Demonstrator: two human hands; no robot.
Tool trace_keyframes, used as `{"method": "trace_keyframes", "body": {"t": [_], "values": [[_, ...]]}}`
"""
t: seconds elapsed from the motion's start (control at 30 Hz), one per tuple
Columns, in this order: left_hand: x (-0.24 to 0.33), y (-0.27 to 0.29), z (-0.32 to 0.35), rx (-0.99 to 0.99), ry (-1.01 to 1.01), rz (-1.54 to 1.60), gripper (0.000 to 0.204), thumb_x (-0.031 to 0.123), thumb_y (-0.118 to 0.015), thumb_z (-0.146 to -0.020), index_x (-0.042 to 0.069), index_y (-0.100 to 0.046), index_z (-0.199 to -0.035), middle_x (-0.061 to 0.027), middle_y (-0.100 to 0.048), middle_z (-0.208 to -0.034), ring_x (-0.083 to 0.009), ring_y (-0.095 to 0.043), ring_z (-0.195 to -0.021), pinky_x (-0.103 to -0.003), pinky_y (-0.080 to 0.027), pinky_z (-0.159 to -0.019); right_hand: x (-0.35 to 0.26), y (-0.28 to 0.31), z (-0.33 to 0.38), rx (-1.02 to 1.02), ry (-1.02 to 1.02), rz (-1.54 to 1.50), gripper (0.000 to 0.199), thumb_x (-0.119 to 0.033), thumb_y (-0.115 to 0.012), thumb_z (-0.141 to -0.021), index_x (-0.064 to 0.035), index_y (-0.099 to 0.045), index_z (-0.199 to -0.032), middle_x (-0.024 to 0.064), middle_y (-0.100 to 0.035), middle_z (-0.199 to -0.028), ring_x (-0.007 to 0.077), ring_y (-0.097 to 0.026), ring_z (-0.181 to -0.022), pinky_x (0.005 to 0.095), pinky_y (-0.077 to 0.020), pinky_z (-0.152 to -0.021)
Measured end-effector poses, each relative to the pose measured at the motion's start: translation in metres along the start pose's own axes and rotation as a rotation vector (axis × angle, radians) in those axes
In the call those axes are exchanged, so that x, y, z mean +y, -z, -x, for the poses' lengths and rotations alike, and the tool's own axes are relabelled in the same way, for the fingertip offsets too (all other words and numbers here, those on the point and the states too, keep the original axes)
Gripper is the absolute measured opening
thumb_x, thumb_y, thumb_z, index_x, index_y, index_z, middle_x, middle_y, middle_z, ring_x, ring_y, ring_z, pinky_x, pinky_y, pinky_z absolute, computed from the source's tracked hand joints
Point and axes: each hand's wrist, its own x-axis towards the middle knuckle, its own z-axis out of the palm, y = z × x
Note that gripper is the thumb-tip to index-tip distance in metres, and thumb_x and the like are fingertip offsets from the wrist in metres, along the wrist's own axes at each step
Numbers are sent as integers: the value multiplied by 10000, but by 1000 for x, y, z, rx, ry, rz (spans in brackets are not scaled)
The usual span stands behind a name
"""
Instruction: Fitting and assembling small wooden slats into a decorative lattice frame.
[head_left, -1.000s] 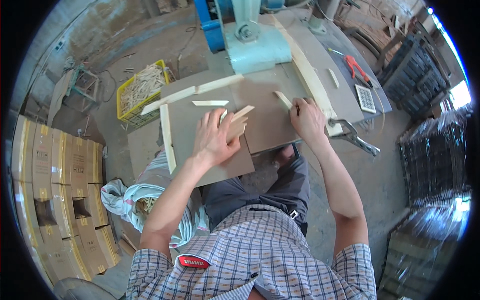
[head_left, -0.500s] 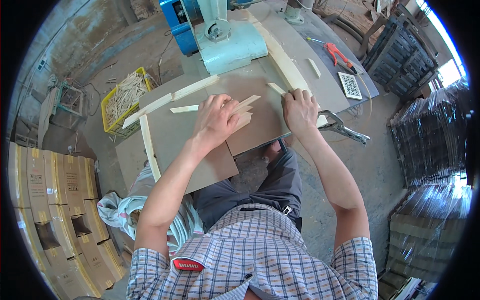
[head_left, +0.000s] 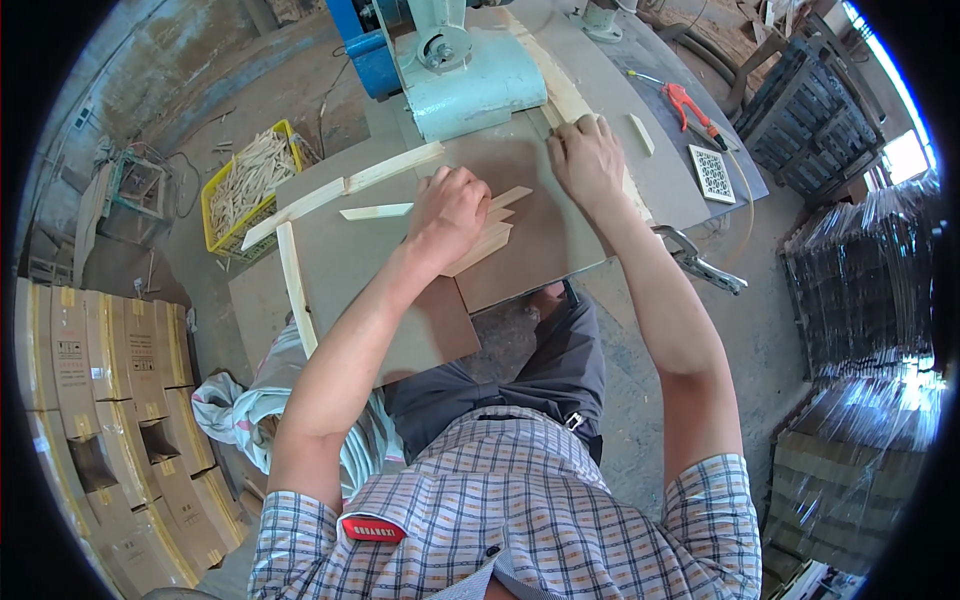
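Note:
My left hand is curled with its fingertips turned under, over several wooden strips with slanted ends. Whether it grips one of them is hidden. Further off, my right hand has its fingers bent down on a short wooden strip, mostly covered by the hand. That strip lies along a long wooden board that runs past the pale green machine. Locking pliers clamp the board's near end, beside my right forearm.
Long wooden strips border the left of the brown table panel. A yellow crate of wood pieces stands left on the floor. A red air gun and a patterned tile lie right. Cartons are stacked at left.
My right hand has moved away from me along the board, toward the machine, with the short strip. My left hand has shifted slightly right and far, its fingers curled tighter.

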Motion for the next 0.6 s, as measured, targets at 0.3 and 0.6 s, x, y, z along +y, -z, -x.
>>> {"method": "trace_keyframes", "body": {"t": [0.3, 0.6], "values": [[-5, 9, 5, 32, -75, 83, 194, 149, -711, -984, 106, -777, -1161, -45, -716, -1211, -277, -642, -1206, -474, -484, -1026, -14, 28, 62, -192, 411, -401, 182, -129, -721, -908, -98, -746, -1085, 60, -687, -1133, 297, -650, -1112, 432, -547, -982], [-48, 68, 48, -113, 143, -193, 380, 80, -657, -981, 113, -698, -1357, -56, -670, -1346, -285, -600, -1323, -520, -446, -1136, 14, 48, 89, -4, 112, 161, 90, -197, -713, -867, -130, -740, -920, 71, -634, -1009, 276, -623, -1063, 428, -488, -870]]}}
